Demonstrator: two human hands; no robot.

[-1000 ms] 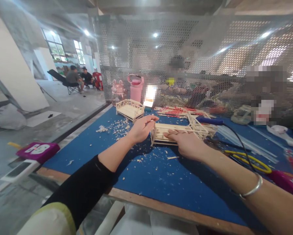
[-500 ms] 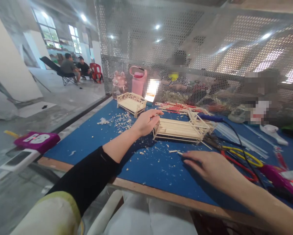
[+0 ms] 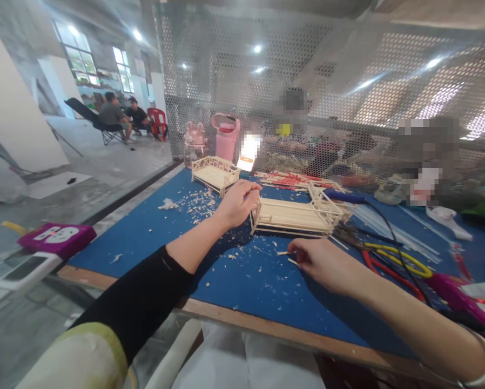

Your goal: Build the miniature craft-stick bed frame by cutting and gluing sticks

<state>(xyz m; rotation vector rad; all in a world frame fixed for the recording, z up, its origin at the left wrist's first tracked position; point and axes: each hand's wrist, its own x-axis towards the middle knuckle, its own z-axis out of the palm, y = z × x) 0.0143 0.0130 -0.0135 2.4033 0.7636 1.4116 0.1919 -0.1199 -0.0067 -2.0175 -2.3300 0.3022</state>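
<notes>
Standing on the blue-topped bench (image 3: 226,294): the long stick model (image 3: 291,212), a pale wooden frame with a slatted deck and a higher railed part at the right end. Close by its left end, the left hand (image 3: 238,205), with thumb and fingers drawn near one another; cannot tell about anything pinched in that grip, or about actual contact with the long stick model. On the near side of the long stick model, toward its right half, the right hand (image 3: 313,260), low over the bench, grip narrow and holding a short strip (image 3: 292,261), pale end poking out from under the fingers. Just beside those fingertips, on the same near side of the long stick model, a loose strip (image 3: 282,253), lying flat. To the left of the long stick model and farther back, a smaller stick model (image 3: 214,175), with wood shavings (image 3: 202,205) scattered before it. Behind the long stick model, a spread of red-marked sticks (image 3: 289,181). At its right end, a blue-handled tool (image 3: 345,196); farther right, clear rods (image 3: 392,232) and pliers with yellow and red handles (image 3: 416,262).
</notes>
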